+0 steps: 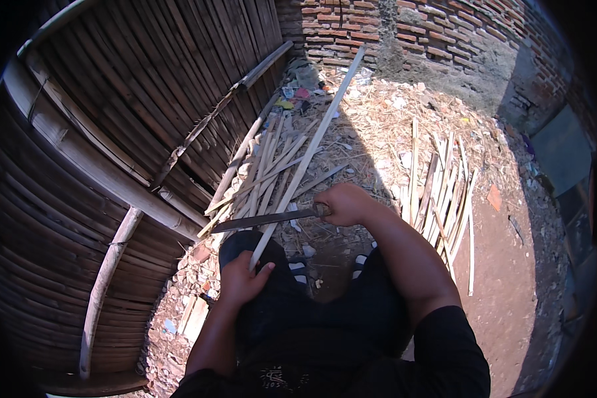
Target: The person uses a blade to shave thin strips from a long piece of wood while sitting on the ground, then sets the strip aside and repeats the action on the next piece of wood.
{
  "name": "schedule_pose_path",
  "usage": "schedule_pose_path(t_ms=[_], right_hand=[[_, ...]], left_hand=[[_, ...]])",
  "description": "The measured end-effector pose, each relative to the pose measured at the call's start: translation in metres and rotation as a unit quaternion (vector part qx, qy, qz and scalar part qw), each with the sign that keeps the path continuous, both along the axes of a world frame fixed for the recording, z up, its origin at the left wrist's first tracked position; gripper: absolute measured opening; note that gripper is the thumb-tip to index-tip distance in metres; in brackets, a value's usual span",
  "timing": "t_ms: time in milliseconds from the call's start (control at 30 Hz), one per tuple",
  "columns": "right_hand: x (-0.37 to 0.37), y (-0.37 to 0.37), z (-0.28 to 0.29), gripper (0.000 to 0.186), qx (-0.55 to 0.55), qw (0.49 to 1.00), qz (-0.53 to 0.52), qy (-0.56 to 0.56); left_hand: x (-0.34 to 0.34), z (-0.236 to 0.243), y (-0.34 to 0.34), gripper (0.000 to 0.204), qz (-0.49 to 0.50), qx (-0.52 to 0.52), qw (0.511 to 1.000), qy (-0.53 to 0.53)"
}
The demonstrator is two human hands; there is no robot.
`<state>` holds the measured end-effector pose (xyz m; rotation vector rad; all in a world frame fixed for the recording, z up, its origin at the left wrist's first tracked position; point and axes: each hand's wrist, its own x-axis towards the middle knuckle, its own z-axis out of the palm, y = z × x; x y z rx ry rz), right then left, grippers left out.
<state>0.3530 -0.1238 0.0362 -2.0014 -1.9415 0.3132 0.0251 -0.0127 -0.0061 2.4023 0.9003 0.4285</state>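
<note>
My left hand is closed around the near end of a long pale bamboo strip, which slants away from me toward the brick wall. In my right hand is the handle of a machete. Its dark blade points left and lies across the strip a little beyond my left hand; whether it touches the strip I cannot tell. My right fingers wrap the handle and hide most of it. Beneath the blade's tip is my bent left knee.
Several loose strips lie in a heap beside the slatted bamboo wall on my left. Another pile of strips rests in the sun at my right. A brick wall closes off the far side. Straw and rubble litter the ground.
</note>
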Motion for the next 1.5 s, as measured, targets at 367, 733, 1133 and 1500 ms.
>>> schedule_pose_path(t_ms=[367,733,1133,1500], right_hand=[[0.081,-0.028,-0.015,0.044,0.088,0.943,-0.268,0.177],[-0.002,0.001,0.007,0.042,-0.06,0.998,-0.02,-0.012],[0.074,-0.02,-0.024,0.049,0.021,0.972,-0.208,0.109],[-0.009,0.002,0.014,0.044,-0.081,0.997,0.001,-0.008]], left_hand=[[0.001,0.008,0.0,0.046,-0.029,-0.019,0.999,0.013],[0.002,0.003,-0.001,0.045,-0.006,0.017,0.999,0.032],[0.007,0.008,-0.005,0.045,-0.016,0.016,0.999,0.028],[0.002,0.007,0.0,0.047,-0.019,0.01,0.999,0.033]])
